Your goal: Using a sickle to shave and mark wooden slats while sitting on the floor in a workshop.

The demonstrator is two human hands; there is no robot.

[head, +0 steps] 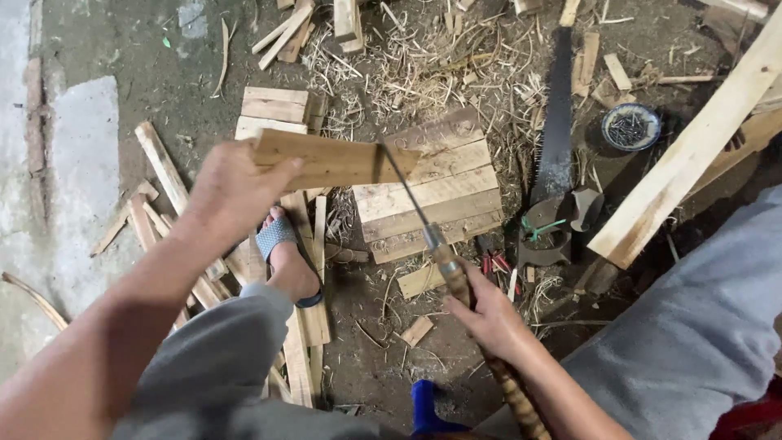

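Note:
My left hand [232, 191] grips one end of a flat wooden board [338, 159] and holds it level above the ground. My right hand [489, 318] is closed on the wooden handle of a long-bladed knife [407, 195]. The thin blade is sunk edge-on into the board near its right end. Below the board lies a wooden chopping block [440, 191] made of planks. My foot in a blue sandal [281, 244] rests on a plank just left of the block.
A hand saw [555, 138] lies right of the block, a small bowl of nails [630, 126] beyond it. A long pale plank [692, 147] crosses the upper right. Wood offcuts [163, 175] and shavings [423, 65] litter the dirt floor.

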